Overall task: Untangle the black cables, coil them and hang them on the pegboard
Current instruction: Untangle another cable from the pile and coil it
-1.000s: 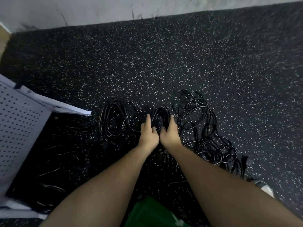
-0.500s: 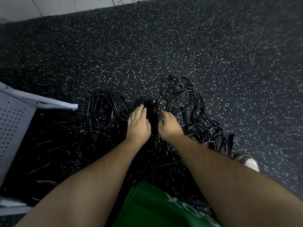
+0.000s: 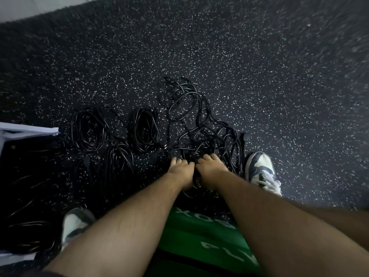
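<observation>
**Black tangle of thin cables (image 3: 199,142) gripped at its near edge**

Left hand (image 3: 180,169) and right hand (image 3: 212,166) lie side by side, almost touching, at the edge of the tangle nearest the person. Fingers of both curl down among the strands and grip them. A dark stub of cable shows in the gap between the two palms. Blur hides which strand each finger has.

Beyond the grip, the tangle spreads over the black rubber floor (image 3: 259,76) flecked with white, with the loosest loops farthest out.

Left of the grip, apart from both hands:
- a tight oval coil of black cable (image 3: 146,128), lying flat
- farther left, a larger round coil of black cable (image 3: 88,130)
- between those two and nearer the person, a slack bundle of black cable (image 3: 118,156)

Far left of the grip is the white metal frame edge of the pegboard (image 3: 30,130). Below it is deep shade with a few faint cable glints.

Just right of the grip, a white-and-grey sneaker (image 3: 261,168) stands beside the tangle's outer loops; I cannot tell whether they touch. A second sneaker (image 3: 76,221) of the same kind sits left of and behind the grip, partly hidden by the left forearm. Directly behind the grip, between the forearms, is green fabric (image 3: 199,236) with white lettering.
</observation>
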